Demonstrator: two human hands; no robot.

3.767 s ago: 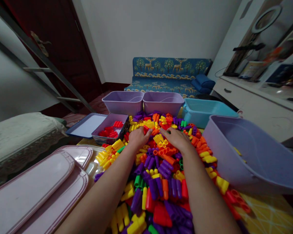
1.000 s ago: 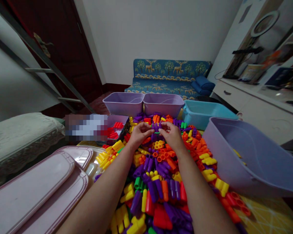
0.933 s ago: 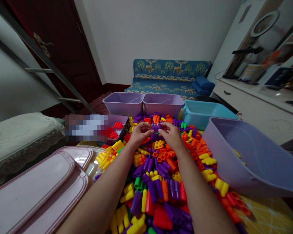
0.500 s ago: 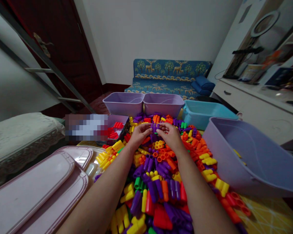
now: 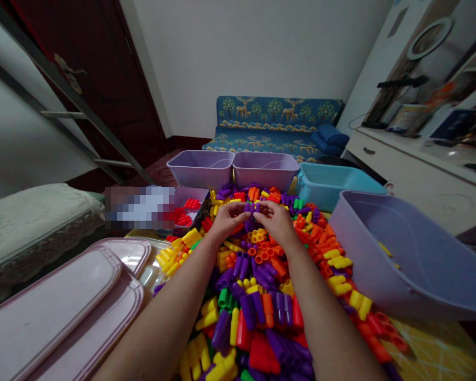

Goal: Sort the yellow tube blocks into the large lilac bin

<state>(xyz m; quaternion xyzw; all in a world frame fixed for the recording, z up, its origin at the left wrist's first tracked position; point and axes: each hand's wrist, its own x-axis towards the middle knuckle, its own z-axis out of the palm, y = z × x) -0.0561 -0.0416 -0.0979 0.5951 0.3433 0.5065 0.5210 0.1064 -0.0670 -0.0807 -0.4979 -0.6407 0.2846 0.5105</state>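
Observation:
A big heap of plastic tube blocks [image 5: 262, 286] in purple, orange, yellow, red and green covers the table in front of me. My left hand [image 5: 227, 220] and my right hand [image 5: 277, 221] are raised a little above the far part of the heap, fingertips meeting. Between them they pinch a small purple block piece [image 5: 253, 208]. Both hands have curled fingers. A small purple tray [image 5: 184, 197] holding only red blocks stands to the left of my left hand.
Two lilac bins [image 5: 201, 167] [image 5: 265, 168] and a light blue bin [image 5: 333, 182] line the far edge. A large lilac tub [image 5: 404, 254] lies tilted at the right. Pink lids [image 5: 63, 307] are stacked at the left. A blue patterned sofa [image 5: 273, 124] stands behind.
Earlier both hands lay flat in the heap; they have since lifted and closed together on a purple piece. Over the last second they have barely shifted.

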